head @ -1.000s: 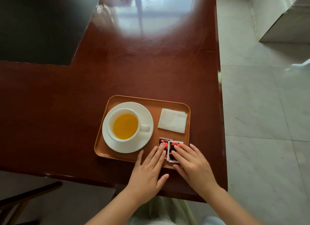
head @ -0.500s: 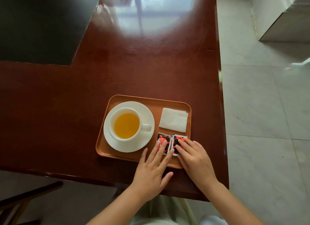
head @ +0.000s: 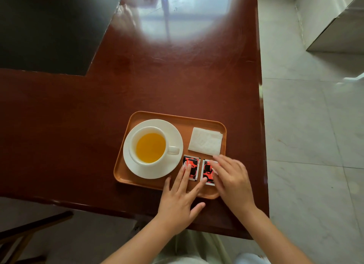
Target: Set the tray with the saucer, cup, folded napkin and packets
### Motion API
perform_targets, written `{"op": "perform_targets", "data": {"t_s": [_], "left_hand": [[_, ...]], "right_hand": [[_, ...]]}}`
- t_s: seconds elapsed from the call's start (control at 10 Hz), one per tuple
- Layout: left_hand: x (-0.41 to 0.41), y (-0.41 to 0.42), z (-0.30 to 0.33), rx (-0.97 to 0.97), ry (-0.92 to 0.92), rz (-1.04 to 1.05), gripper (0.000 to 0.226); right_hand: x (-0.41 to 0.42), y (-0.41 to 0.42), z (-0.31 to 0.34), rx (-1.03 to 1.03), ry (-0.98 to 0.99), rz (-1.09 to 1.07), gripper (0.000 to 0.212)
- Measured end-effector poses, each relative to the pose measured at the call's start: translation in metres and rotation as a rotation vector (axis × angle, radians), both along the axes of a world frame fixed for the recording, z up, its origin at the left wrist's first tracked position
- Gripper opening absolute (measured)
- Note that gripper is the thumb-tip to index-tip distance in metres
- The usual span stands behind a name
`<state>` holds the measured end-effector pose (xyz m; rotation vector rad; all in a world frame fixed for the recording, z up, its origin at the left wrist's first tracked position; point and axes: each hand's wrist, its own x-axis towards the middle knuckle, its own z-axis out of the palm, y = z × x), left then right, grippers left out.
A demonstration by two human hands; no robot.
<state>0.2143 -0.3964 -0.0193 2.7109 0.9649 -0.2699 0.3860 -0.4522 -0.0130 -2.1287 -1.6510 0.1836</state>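
The left hand lies flat with fingers spread, pressing the left packet; the right hand lies flat on the right packet; both sit at the tray's 5 o'clock; a hard push might bump the saucer and spill the full cup; the napkin rests at 2 o'clock; the brown table is shiny, the floor pale tile.

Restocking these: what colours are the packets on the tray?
Red-orange and black with white edges, on both packets, seen from the head camera.
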Motion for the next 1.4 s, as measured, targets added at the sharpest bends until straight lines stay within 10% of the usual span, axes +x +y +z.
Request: {"op": "perform_targets", "data": {"t_s": [0.3,1.4], "left_hand": [[0.0,-0.001,0.0,0.045,0.009,-0.02,0.063],[0.007,-0.001,0.018,0.053,-0.052,-0.017,0.065]], "right_hand": [[0.035,0.06,-0.004,-0.264,-0.129,0.116,0.039],[0.035,0.049,0.01,-0.136,-0.08,0.089,0.021]]}}
